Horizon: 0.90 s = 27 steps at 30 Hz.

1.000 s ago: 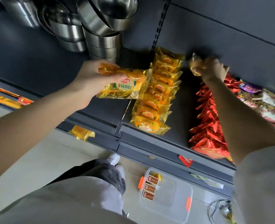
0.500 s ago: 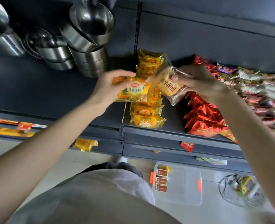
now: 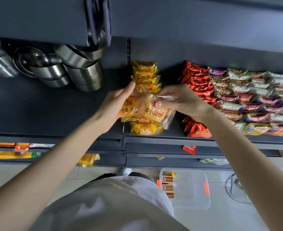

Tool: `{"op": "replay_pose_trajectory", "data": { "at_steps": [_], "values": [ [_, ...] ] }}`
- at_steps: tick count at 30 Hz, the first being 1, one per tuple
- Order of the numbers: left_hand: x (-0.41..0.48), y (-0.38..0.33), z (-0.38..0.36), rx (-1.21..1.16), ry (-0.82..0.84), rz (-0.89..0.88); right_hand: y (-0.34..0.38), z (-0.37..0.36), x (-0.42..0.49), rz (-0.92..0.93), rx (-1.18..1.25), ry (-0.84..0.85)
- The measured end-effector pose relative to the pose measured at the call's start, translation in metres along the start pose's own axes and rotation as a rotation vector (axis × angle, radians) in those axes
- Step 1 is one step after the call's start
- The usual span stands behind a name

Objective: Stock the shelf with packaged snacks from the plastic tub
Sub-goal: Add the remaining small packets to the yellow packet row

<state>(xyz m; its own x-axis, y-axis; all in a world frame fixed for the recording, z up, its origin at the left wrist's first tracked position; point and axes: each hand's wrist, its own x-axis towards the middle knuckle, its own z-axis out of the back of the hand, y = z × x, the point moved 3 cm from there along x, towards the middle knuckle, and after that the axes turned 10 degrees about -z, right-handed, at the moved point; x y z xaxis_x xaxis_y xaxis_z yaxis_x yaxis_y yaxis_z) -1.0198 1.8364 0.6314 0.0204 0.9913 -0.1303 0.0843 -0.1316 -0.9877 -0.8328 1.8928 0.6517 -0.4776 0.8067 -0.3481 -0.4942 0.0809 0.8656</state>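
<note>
Left hand (image 3: pixel 115 105) and right hand (image 3: pixel 182 101) grip crinkly, glossy snack packets (image 3: pixel 155 114).

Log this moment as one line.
left hand: holds yellow packet | right hand: pinches bread packet | plastic tub: on floor, few items left

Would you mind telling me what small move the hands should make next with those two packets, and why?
Probably the right hand should carry its clear bread packet rightward to the bare shelf strip between the yellow row and the red packets. It does not match the yellow row, and it overlaps the yellow packet in the left hand.
</note>
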Motion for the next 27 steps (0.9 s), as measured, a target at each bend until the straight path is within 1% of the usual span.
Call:
{"op": "replay_pose_trajectory", "data": {
  "at_steps": [2, 6, 9, 11, 12, 13, 14, 15, 16, 17, 19, 21, 24, 27],
  "values": [
    [-0.003, 0.000, -0.001, 0.022, 0.051, -0.004, -0.001, -0.003, 0.001, 0.005, -0.009, -0.001],
    [-0.008, 0.005, -0.003, 0.094, 0.176, 0.007, 0.001, -0.012, 0.003, 0.028, -0.052, -0.057],
    [-0.009, 0.005, -0.006, 0.057, 0.178, 0.039, 0.003, -0.019, 0.001, 0.061, -0.070, -0.072],
    [-0.009, 0.004, -0.004, 0.018, 0.145, 0.048, 0.003, -0.014, -0.001, 0.031, 0.039, -0.145],
    [-0.009, 0.003, -0.002, 0.005, 0.135, 0.052, 0.002, -0.008, -0.001, 0.011, 0.115, -0.219],
    [-0.008, 0.004, 0.001, -0.005, 0.132, 0.058, 0.002, 0.000, -0.002, -0.006, 0.152, -0.295],
    [-0.008, 0.005, 0.003, -0.019, 0.139, 0.062, 0.001, 0.006, -0.001, -0.026, 0.128, -0.341],
    [-0.008, 0.004, 0.004, -0.036, 0.153, 0.062, 0.000, 0.010, 0.001, -0.067, 0.081, -0.322],
    [-0.008, 0.004, 0.003, -0.053, 0.170, 0.058, -0.002, 0.010, 0.004, -0.129, 0.050, -0.248],
    [-0.007, 0.005, 0.003, -0.069, 0.182, 0.057, -0.006, 0.007, 0.007, -0.208, 0.059, -0.139],
    [-0.007, 0.005, 0.002, -0.102, 0.208, 0.051, -0.013, -0.002, 0.008, -0.364, 0.171, 0.087],
    [-0.007, 0.007, 0.002, -0.130, 0.261, 0.042, -0.016, -0.012, 0.007, -0.462, 0.276, 0.268],
    [-0.009, 0.007, 0.003, -0.164, 0.352, 0.040, -0.016, -0.020, 0.005, -0.506, 0.361, 0.438],
    [-0.010, 0.007, 0.006, -0.195, 0.389, 0.041, -0.019, -0.021, 0.006, -0.504, 0.427, 0.512]
  ]
}}
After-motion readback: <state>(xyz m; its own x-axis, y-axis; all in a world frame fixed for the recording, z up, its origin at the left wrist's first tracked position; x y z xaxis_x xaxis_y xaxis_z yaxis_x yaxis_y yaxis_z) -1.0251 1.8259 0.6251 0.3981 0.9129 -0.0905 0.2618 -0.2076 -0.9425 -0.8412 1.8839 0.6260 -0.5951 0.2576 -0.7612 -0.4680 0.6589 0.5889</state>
